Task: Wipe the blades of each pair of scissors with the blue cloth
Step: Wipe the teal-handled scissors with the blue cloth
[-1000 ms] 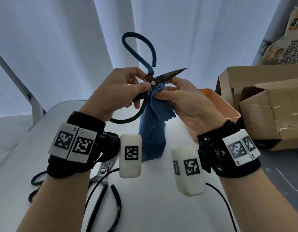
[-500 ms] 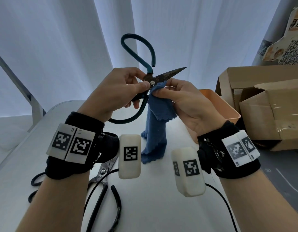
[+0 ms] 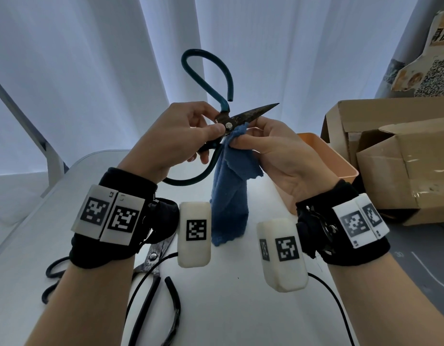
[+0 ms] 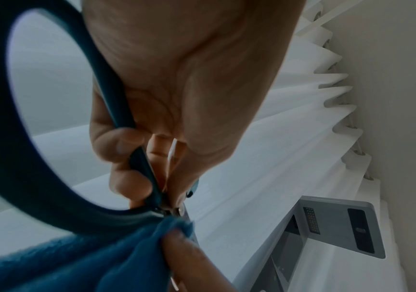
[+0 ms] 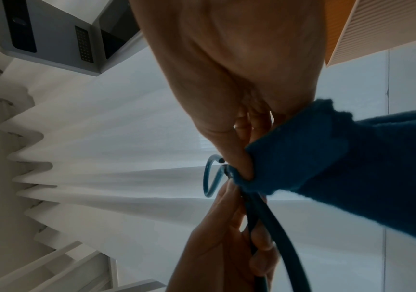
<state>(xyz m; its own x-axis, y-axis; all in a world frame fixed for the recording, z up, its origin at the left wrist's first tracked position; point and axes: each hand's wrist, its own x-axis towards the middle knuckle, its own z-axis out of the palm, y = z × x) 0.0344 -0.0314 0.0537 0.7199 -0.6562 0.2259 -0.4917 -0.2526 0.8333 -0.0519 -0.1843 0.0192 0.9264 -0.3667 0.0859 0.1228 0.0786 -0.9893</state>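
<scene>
We see the left hand (image 3: 171,138) raised in front of the curtain, thumb and fingers pinching the teal-handled scissors (image 3: 226,116) at the pivot, one handle loop standing up, the other curving below the palm, the rusty blades pointing right. The right hand (image 3: 273,156) meets it from the right, thumb and fingers pinching the blue cloth (image 3: 230,196) against the blades just beside the pivot; the cloth hangs down toward the white table (image 3: 228,308). A second pair of scissors (image 3: 153,265) lies on the table under the left wrist.
</scene>
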